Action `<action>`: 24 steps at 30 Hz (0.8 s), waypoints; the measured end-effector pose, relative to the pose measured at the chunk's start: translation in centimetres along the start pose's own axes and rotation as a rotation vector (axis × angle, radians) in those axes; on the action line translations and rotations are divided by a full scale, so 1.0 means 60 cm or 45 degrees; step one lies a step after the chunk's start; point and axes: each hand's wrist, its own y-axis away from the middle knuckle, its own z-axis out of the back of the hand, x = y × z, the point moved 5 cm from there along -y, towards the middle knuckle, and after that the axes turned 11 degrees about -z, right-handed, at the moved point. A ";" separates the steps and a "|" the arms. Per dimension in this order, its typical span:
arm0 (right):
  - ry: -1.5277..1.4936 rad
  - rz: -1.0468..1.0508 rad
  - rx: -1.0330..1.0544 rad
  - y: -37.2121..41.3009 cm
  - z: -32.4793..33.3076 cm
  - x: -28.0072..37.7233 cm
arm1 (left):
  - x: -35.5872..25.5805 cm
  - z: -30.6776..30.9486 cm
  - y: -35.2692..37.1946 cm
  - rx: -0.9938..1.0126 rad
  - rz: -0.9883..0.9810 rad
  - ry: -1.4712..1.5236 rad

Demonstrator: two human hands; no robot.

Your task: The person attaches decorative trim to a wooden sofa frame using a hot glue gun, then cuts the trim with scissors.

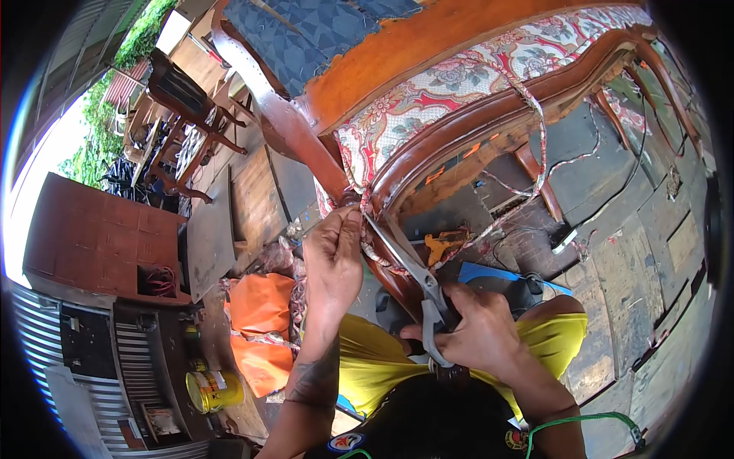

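A wooden sofa frame [474, 118] with floral fabric [428, 92] on its seat edge stands in front of me. My left hand [334, 252] is closed, thumb and fingers pinching a floral fabric-covered cord [365, 200] at the front corner, above the leg. My right hand [483, 327] grips a pair of metal scissors [424, 279] by the handles. Their long blades point up and left, tips right by the cord near my left fingertips. Part of the cord loops over the front rail and hangs toward the floor.
An orange tool [446, 245] lies on the floor beneath the sofa. Left of my arm are an orange bundle [261, 329] and a yellow can [215, 390]. A dark wooden chair [180, 107] and a reddish-brown cabinet [99, 241] stand farther left. A cable [612, 210] crosses the floor at right.
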 end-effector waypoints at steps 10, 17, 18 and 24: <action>0.104 -0.014 -0.066 -0.019 -0.022 0.015 | 0.017 -0.003 -0.002 0.020 0.099 0.138; 0.110 -0.020 -0.025 -0.026 -0.025 0.010 | 0.009 -0.002 -0.003 -0.016 0.067 0.102; 0.076 0.015 -0.069 -0.028 -0.022 0.008 | 0.013 -0.001 -0.002 -0.019 0.068 0.105; -0.306 -0.157 -0.095 -0.029 0.007 -0.011 | 0.016 0.007 0.006 -0.075 0.040 -0.128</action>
